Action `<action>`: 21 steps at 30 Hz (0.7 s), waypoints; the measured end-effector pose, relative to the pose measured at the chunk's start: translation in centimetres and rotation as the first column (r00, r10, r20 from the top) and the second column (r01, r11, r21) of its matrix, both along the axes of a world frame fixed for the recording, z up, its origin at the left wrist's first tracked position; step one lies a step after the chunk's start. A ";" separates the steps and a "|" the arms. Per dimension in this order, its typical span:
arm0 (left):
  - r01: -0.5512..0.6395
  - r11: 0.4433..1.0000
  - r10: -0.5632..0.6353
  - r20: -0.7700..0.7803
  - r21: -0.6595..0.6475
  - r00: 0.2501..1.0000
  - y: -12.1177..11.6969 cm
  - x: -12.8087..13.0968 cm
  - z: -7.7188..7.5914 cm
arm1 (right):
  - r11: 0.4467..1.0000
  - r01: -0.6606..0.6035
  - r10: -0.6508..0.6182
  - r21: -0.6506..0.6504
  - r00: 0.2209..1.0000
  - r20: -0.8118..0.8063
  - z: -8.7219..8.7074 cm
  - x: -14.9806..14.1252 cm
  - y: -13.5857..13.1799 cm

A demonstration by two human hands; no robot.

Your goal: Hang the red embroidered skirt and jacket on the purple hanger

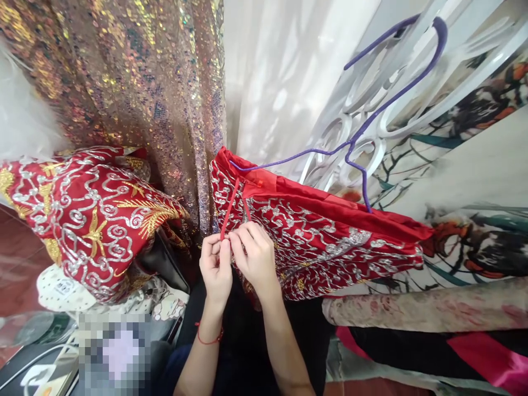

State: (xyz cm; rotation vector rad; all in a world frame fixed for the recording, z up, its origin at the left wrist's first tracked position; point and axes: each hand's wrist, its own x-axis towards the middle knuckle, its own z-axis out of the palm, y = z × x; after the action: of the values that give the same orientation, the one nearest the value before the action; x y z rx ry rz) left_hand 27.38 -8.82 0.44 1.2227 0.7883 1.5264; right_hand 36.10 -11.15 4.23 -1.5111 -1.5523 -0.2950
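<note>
Head view: left hand (216,267) and right hand (256,256) side by side, fingers of both pinched on red ribbon tie (229,209) of red embroidered garment (322,236). Garment hangs on purple hanger (363,132), frame centre. Second red embroidered piece (86,214) heaped left. Sequin fabric (136,82) and white curtain (280,71) behind.

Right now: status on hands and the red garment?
Left hand and right hand both pinching the red tie strap. Red embroidered garment hangs on purple hanger. Nothing blocking.
</note>
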 end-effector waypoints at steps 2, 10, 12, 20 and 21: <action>-0.006 1.000 0.006 -0.024 0.017 1.000 0.0 0.0 0.3 | 0.999 -0.030 0.030 -0.021 1.000 -0.005 0.1 0.0 -0.3; 0.138 0.990 -0.133 -0.122 0.033 0.984 0.6 -0.2 1.1 | 0.992 -0.115 0.122 0.043 0.969 -0.217 -0.1 0.0 -1.3; 0.195 0.980 -0.184 -0.179 0.047 0.967 0.8 -0.5 1.1 | 0.991 -0.118 0.129 0.062 0.964 -0.232 -0.3 0.1 -1.4; 0.216 0.976 -0.201 -0.331 0.009 0.922 1.6 -1.1 1.2 | 0.974 -0.141 0.198 0.177 0.910 -0.364 -1.5 -0.2 -1.3; 0.204 0.979 -0.190 -0.340 0.008 0.921 1.6 -1.2 1.2 | 0.970 -0.138 0.208 0.203 0.901 -0.382 -1.6 -0.2 -1.3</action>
State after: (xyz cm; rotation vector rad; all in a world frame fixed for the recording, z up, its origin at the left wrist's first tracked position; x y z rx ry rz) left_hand 26.16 -7.20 1.68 1.5735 0.8265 1.1895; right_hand 35.86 -12.42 2.61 -1.1985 -1.2840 -0.0089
